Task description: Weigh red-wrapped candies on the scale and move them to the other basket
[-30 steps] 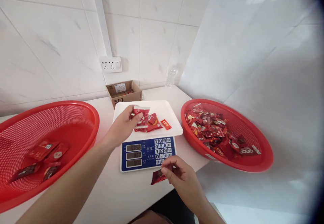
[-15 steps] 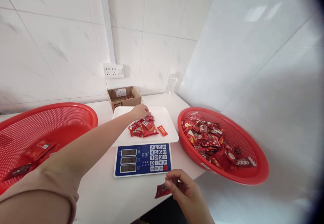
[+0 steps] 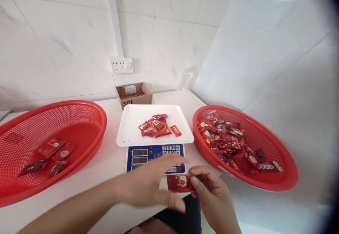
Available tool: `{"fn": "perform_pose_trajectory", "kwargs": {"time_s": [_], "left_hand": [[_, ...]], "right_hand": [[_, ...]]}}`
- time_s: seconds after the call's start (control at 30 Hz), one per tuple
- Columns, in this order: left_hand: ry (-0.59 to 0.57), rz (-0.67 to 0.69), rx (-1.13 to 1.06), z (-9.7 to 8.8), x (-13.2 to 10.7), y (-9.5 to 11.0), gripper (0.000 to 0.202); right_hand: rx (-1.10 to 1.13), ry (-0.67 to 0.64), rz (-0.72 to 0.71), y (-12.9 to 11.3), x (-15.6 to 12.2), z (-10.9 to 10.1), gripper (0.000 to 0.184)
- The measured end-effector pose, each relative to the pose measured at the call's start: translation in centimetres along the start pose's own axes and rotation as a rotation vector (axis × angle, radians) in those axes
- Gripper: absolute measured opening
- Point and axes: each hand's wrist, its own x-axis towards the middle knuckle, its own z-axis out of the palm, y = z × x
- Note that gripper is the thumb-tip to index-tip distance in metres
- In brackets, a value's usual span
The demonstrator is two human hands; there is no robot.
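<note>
My right hand (image 3: 212, 188) pinches the end of a red snack packet (image 3: 178, 184) with a wafer-like picture on it, just in front of the scale. My left hand (image 3: 150, 183) is empty and slightly blurred, thumb and fingers spread, close to the packet's left side. Behind both hands stands a digital scale (image 3: 136, 161) with a blue keypad panel, partly hidden by my left hand. On its white tray (image 3: 129, 128) lies a small group of red packets (image 3: 160, 126), with one small red packet (image 3: 176, 131) apart at the right.
A red basket (image 3: 286, 181) on the right holds many red packets. Another red basket (image 3: 97, 131) on the left holds several packets. Behind the tray stands a cardboard box (image 3: 137, 94); a clear plastic bottle (image 3: 184, 80) is by the wall.
My left hand has left the packets on the tray and come back toward my right hand. The packet in my right hand now shows its picture side. The view has shifted slightly.
</note>
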Motion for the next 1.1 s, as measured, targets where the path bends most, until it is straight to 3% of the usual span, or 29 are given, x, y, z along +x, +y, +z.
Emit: {"fn": "perform_pose_trajectory", "kwargs": {"time_s": [0.1, 0.23, 0.4, 0.53, 0.63, 0.8, 0.97, 1.03, 1.1], "left_hand": [[-0.013, -0.046, -0.075, 2.8, -2.8, -1.2, 0.072], [0.099, -0.134, -0.143, 3.5, -4.4, -2.6, 0.033], [0.209, -0.239, -0.204, 3.5, -6.6, -4.2, 0.029], [0.264, -0.322, -0.307, 3.9, -7.7, -4.9, 0.027], [0.239, -0.375, -0.304, 3.6, -7.7, -4.7, 0.022], [0.112, -0.439, -0.202, 2.7, -7.2, -4.4, 0.015], [0.087, -0.421, -0.203, 2.9, -7.3, -4.9, 0.018], [0.122, -0.427, -0.224, 2.8, -7.3, -4.9, 0.02], [0.143, -0.431, -0.253, 2.5, -7.3, -4.7, 0.02]], "right_hand": [[0.114, -0.117, 0.015, -0.3, -0.2, 0.9, 0.012], [0.076, -0.298, 0.035, -0.2, -0.5, 2.5, 0.013], [-0.288, -0.422, 0.075, -0.4, -0.5, 3.8, 0.023], [-0.591, -0.473, 0.032, -0.8, -0.3, 4.6, 0.006], [-0.701, -0.516, -0.021, -1.0, -0.3, 4.9, 0.016], [-0.75, -0.619, -0.128, -1.0, -0.6, 5.0, 0.017], [-0.726, -0.633, -0.156, -1.0, -0.5, 4.8, 0.016], [-0.711, -0.551, -0.192, -1.3, 0.3, 4.3, 0.015], [-0.756, -0.378, -0.246, -1.6, 2.0, 3.6, 0.017]]}}
